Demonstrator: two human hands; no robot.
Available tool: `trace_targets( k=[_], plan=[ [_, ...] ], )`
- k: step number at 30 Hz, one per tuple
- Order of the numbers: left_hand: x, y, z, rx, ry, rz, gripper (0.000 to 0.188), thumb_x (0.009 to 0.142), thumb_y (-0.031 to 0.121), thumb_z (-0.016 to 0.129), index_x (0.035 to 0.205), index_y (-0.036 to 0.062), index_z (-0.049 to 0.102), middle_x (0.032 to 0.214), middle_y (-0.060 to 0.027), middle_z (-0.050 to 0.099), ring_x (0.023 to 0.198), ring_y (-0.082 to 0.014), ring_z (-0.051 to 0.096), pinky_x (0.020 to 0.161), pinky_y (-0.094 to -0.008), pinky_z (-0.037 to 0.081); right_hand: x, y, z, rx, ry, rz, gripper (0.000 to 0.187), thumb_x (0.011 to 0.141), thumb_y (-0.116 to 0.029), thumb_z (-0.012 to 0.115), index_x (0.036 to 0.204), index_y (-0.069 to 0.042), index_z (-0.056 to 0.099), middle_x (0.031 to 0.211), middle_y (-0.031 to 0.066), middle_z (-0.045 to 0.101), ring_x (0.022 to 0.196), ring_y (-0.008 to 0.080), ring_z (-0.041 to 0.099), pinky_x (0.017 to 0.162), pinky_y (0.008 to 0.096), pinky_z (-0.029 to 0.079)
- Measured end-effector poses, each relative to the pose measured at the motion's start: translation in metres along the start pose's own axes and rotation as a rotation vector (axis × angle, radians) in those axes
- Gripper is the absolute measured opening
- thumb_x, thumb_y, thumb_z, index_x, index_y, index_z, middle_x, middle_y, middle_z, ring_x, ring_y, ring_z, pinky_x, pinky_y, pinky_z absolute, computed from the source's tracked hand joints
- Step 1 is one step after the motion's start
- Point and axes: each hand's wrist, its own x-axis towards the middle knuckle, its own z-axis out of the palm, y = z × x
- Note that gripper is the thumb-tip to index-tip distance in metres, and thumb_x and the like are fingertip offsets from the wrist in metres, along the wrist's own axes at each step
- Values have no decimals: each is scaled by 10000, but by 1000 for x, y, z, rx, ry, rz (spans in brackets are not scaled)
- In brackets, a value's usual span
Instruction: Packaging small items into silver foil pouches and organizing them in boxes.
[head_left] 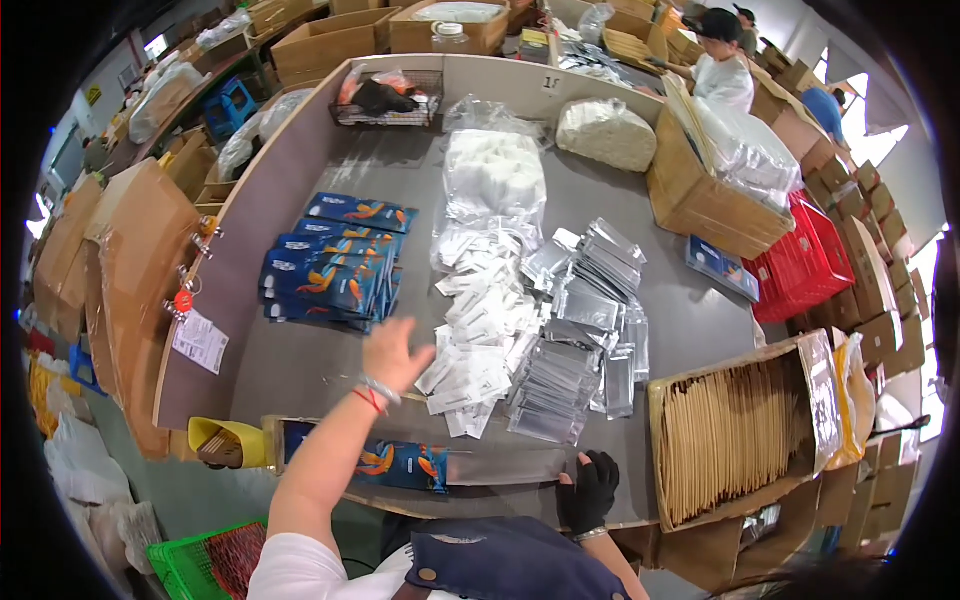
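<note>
My left hand [395, 358], bare with a bracelet and red string at the wrist, hovers with its fingers spread. Just beyond it lies a stack of dark blue packets [330, 270] with orange designs. To its right spread small white sachets [475, 320] and a pile of silver-grey packets [560, 380]. My right hand [588, 492], in a black fingerless glove, pinches the right end of a long clear plastic sleeve [505, 468] at the table's near edge. A blue packet [405, 465] lies at the sleeve's left end; whether it sits inside, I cannot tell.
A carton of brown cardboard mailers [730, 440] stands at the right. Behind it are a red crate [805, 260] and a box of plastic bags [715, 190]. Low partitions [240, 210] border the table, with a wire basket [388, 100] at the far left. A person [722, 75] works beyond.
</note>
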Motion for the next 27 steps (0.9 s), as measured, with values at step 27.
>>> trace_targets(
  k=[27],
  plan=[
    [-72, 145, 57, -59, -314, 545, 392, 659, 250, 814, 976, 147, 607, 980, -54, 577, 963, -291, 562, 809, -444, 448, 42, 126, -136, -314, 337, 355, 412, 748, -248, 746, 1064, -17, 615, 1041, 190, 611, 1002, 387, 556, 911, 459, 449]
  ],
)
